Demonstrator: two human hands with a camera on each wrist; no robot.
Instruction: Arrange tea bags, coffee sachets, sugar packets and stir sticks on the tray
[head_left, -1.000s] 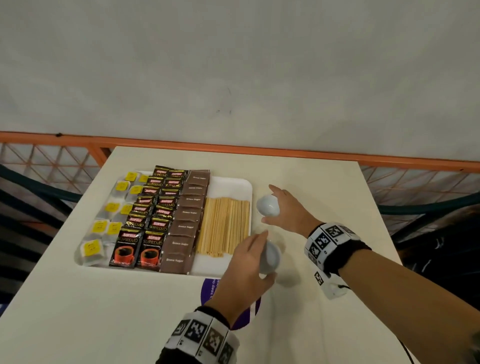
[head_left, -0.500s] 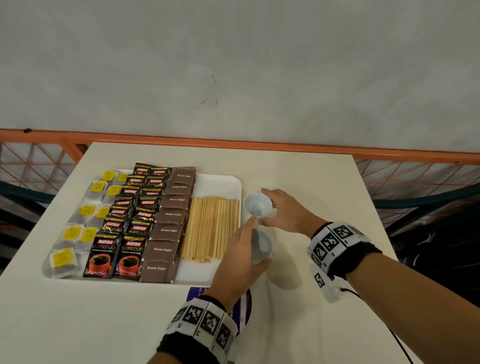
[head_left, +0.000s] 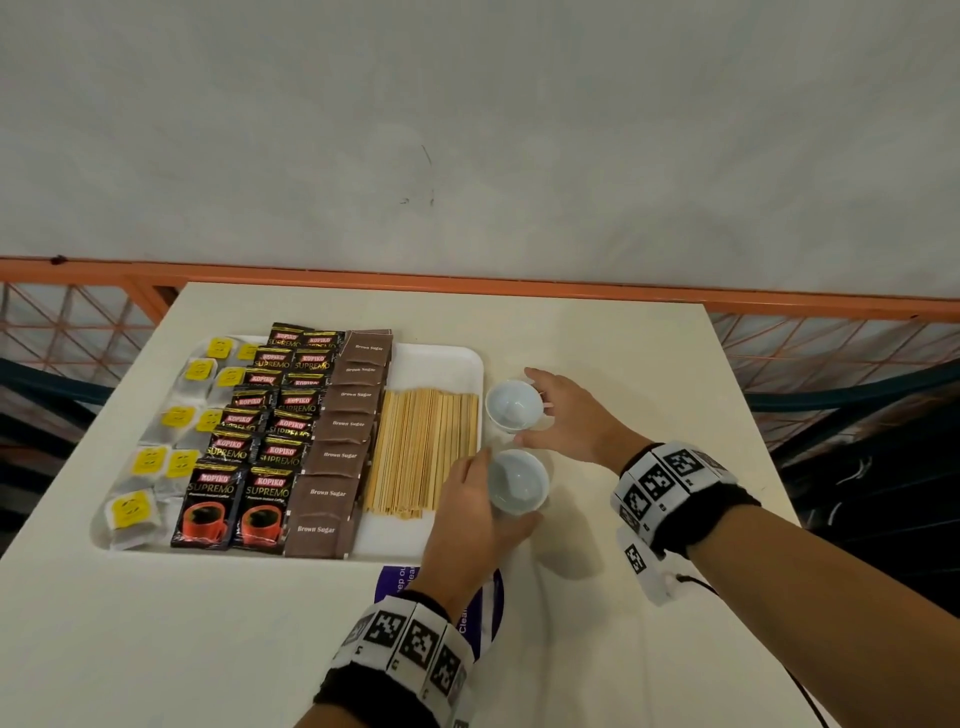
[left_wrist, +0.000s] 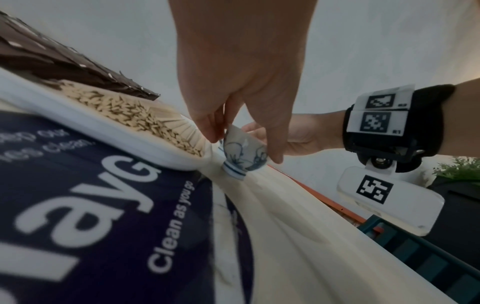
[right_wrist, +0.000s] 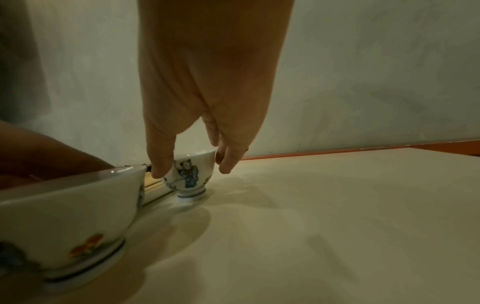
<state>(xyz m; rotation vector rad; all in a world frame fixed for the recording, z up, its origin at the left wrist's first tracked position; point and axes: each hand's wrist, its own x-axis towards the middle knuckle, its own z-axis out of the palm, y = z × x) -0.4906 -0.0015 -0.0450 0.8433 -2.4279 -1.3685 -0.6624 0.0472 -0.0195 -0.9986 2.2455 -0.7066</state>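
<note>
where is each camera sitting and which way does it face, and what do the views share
Head: worn on the head, looking down at the tray and table; left hand and right hand show.
Left wrist: low by the tray's corner, looking along the fingers pinching the near cup.
Right wrist: near table level, looking along fingers at the far cup.
All three show the near cup.

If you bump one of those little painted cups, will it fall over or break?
It probably tips easily: the far cup stands on a narrow foot under a much wider rim. It looks like thin glazed china, so likely smooth, a bit slippery and breakable if knocked off the table. The right hand holds it with its fingers.
</note>
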